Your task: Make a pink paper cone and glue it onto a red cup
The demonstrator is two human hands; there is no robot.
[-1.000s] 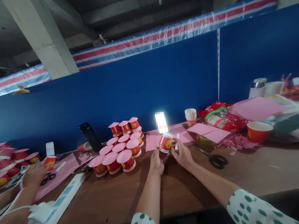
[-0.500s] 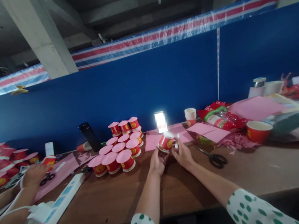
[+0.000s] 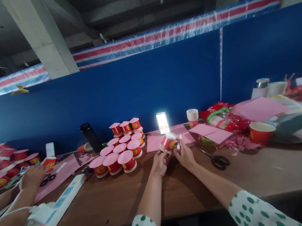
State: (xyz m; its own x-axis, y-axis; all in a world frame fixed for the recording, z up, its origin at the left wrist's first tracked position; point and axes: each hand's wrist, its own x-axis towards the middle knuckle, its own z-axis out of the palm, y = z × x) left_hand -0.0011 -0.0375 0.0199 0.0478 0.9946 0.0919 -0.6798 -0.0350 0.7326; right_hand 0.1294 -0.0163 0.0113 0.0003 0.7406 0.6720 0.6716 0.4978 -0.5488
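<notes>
My left hand (image 3: 160,165) is closed around the lower side of a red paper cup (image 3: 166,142) with a yellow emblem and a white base turned up. The cup tilts above the table. On its right side, my right hand (image 3: 184,154) is closed on a slim white stick-shaped thing (image 3: 180,137), its kind too small to make out. A pink paper sheet (image 3: 154,142) lies just behind the cup, with a bright phone screen (image 3: 163,122) upright on it. To the right of my hands rest black-handled scissors (image 3: 219,161).
Several red cups with pink paper tops (image 3: 126,161) stand left of me. Farther left are a black bottle (image 3: 91,138), a white power strip (image 3: 63,204) and another person's hand (image 3: 33,175). On the right are pink scraps (image 3: 242,142) and a red paper bowl (image 3: 262,132).
The red paper cup has turned slightly in my left hand, its emblem shifting to the right. My right hand has stayed nearly in place.
</notes>
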